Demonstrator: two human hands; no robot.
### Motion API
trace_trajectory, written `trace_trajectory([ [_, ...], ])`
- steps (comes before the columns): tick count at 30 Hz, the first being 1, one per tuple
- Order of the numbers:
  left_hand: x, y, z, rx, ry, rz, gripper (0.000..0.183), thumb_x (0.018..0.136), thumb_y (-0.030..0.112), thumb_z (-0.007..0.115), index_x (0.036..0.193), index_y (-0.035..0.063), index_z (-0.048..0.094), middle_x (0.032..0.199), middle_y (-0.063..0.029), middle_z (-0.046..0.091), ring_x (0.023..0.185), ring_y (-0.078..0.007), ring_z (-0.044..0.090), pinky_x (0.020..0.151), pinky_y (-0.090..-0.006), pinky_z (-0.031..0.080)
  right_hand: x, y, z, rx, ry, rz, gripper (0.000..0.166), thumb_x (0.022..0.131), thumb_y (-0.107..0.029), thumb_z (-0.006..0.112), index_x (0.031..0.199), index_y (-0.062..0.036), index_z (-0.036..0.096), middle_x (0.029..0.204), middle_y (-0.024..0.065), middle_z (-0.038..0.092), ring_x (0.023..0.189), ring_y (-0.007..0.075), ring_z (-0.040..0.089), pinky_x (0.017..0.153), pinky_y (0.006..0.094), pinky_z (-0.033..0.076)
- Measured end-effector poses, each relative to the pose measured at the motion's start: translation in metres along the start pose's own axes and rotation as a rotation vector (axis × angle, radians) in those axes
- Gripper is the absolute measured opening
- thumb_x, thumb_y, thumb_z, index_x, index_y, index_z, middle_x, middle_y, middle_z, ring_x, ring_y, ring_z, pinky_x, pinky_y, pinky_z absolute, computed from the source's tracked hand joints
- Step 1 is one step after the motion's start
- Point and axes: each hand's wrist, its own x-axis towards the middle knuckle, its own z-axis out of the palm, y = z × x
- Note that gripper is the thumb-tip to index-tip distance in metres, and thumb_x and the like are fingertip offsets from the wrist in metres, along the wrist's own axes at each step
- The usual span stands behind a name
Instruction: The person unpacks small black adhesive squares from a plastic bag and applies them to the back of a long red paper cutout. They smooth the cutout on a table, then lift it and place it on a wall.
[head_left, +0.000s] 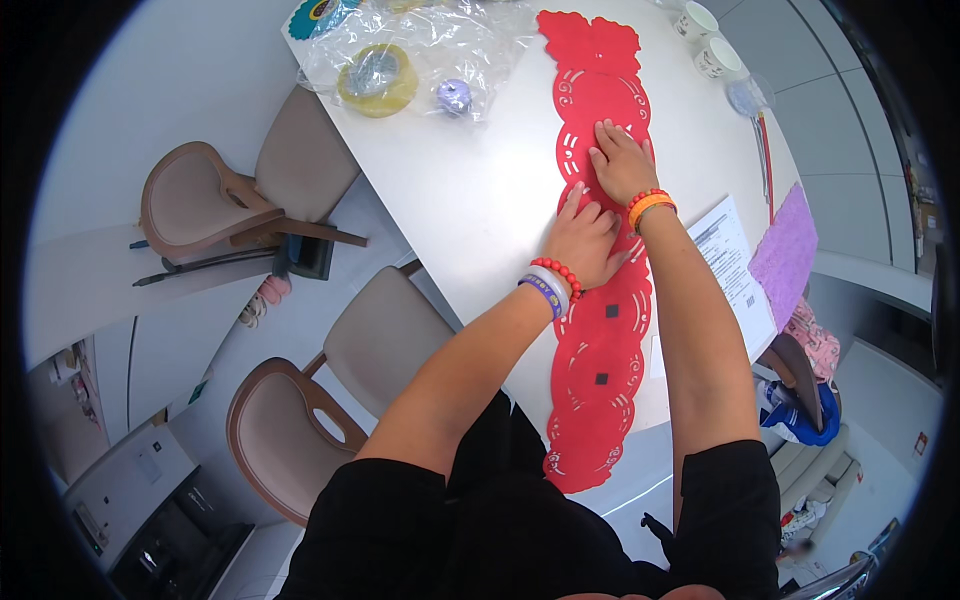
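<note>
A long red cut-out banner with scalloped edges (600, 97) lies lengthwise over the white table, its near end hanging past the table's edge. Small dark square patches show on its nearer part. My left hand (583, 238), with red beads and two bands at the wrist, rests flat on the banner's middle, fingers spread. Just beyond it and to the right, my right hand (624, 163) presses on the banner with its palm down. It wears red beads and an orange band. Neither hand holds anything; both cover parts of the banner.
Clear plastic bags (450, 45), a roll of clear tape (378, 80) and a purple spool (454, 97) lie at the far left. Paper cups (718, 58), a printed sheet (731, 262) and a purple cloth (786, 251) are at the right. Chairs (386, 334) stand left of the table (487, 187).
</note>
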Motion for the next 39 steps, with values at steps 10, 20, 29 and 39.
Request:
trace_trajectory([
  [10,-0.008,-0.007,0.004,0.051,0.080,0.113,0.051,0.084,0.040,0.057,0.118,0.0008,0.057,0.114,-0.0106,0.057,0.114,-0.0248,0.047,0.113,-0.0456,0.019,-0.001,0.000,-0.001,-0.034,-0.007,-0.005,0.051,0.095,-0.033,0.036,0.141,-0.0123,0.036,0.147,0.0043,0.034,0.135,0.0191,0.031,0.113,0.0463,0.020],
  [20,-0.012,-0.008,0.009,0.084,0.121,0.100,0.052,0.085,0.042,0.055,0.117,0.0019,0.059,0.117,-0.0085,0.059,0.119,-0.0225,0.045,0.114,-0.0471,0.017,-0.006,-0.001,0.008,-0.019,0.052,0.001,0.053,0.094,-0.033,0.041,0.142,-0.0121,0.033,0.148,0.0048,0.032,0.137,0.0201,0.028,0.114,0.0450,0.017],
  [29,-0.002,0.001,0.000,0.036,0.078,0.041,0.047,0.081,0.034,0.062,0.121,0.0093,0.058,0.123,-0.0059,0.056,0.124,-0.0240,0.042,0.113,-0.0485,0.018,-0.011,-0.012,0.017,0.005,0.112,0.044,0.057,0.093,-0.038,0.041,0.143,-0.0115,0.032,0.149,0.0059,0.029,0.139,0.0189,0.024,0.115,0.0438,0.012],
  [39,0.006,0.008,-0.003,0.024,0.071,0.068,0.048,0.083,0.029,0.059,0.127,0.0096,0.053,0.132,-0.0091,0.052,0.129,-0.0280,0.038,0.112,-0.0502,0.020,-0.009,-0.015,0.009,-0.019,0.030,0.090,0.055,0.097,-0.040,0.031,0.145,-0.0141,0.027,0.152,0.0010,0.025,0.140,0.0156,0.019,0.116,0.0440,0.009],
])
